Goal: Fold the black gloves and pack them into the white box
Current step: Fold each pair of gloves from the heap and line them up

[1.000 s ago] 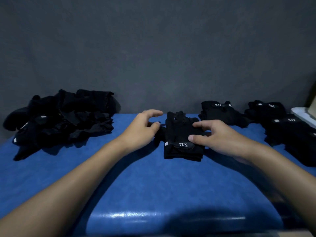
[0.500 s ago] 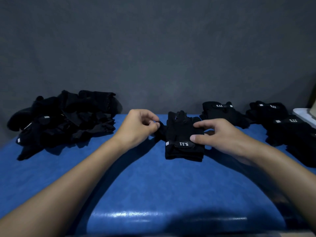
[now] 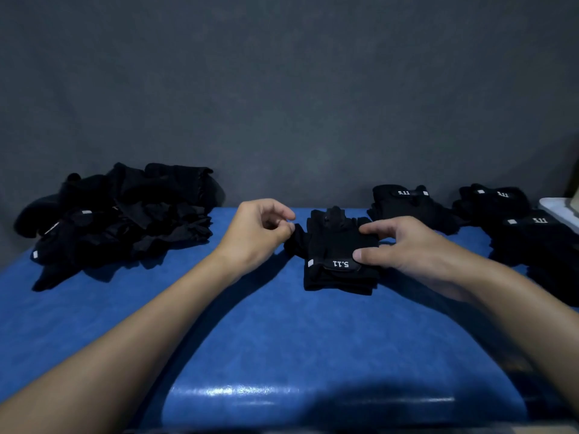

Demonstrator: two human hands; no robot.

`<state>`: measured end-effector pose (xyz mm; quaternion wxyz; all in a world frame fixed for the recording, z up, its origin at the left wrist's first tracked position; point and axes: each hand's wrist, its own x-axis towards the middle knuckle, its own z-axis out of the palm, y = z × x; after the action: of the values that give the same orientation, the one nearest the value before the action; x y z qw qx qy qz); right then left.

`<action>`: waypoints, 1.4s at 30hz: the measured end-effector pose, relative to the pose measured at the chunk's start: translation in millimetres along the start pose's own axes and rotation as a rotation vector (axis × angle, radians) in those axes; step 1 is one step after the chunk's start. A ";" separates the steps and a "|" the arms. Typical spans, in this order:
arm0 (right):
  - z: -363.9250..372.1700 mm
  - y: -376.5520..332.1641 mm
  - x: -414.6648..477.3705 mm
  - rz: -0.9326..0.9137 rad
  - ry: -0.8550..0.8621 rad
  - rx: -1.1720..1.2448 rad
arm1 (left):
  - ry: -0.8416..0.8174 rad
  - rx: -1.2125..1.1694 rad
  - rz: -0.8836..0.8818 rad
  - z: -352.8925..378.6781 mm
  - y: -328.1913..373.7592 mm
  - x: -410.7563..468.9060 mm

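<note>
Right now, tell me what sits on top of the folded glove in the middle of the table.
The right hand rests on the folded glove, thumb beside its 5.11 label. The left hand pinches a flap at its left edge. The fabric under the right fingers is covered.

view: head-worn, single | faces: forward and down across blue table (image 3: 282,339) | range: near | backdrop: grey wall (image 3: 282,89)
</note>
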<state>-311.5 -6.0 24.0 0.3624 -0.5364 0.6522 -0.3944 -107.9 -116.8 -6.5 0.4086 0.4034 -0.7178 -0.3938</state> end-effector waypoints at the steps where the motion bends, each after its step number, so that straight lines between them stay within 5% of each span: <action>1: -0.4 0.0 0.8 -0.005 0.004 0.005 | 0.019 0.000 0.010 0.2 0.9 -0.2; 12: -0.6 9.0 7.7 0.013 -0.013 -0.106 | 0.024 0.077 -0.002 0.8 -1.4 -2.0; 16: -3.2 11.6 10.3 -0.068 0.114 -0.292 | 0.005 0.248 0.182 5.1 -5.7 -1.2; 19: -2.7 17.1 13.2 -0.202 0.111 -0.384 | -0.169 0.336 0.377 11.7 -1.3 -4.8; 26: -0.9 22.2 10.3 -0.066 -0.173 -0.730 | -0.439 0.739 0.246 14.6 -10.0 -8.9; 32: -4.4 18.9 12.0 -0.032 -0.240 -0.776 | -0.483 0.788 0.209 12.1 -8.7 -7.0; 38: -5.5 22.4 19.5 -0.236 0.025 -0.528 | -0.384 0.690 0.283 13.3 -2.2 0.9; 42: -5.4 30.0 25.0 -0.217 -0.046 -0.576 | -0.390 0.640 0.398 15.2 1.7 9.8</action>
<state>-332.9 -26.6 -2.0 0.1658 -0.6924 0.6676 -0.2176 -125.4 -121.4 -7.8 0.1872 0.2815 -0.9316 -0.1333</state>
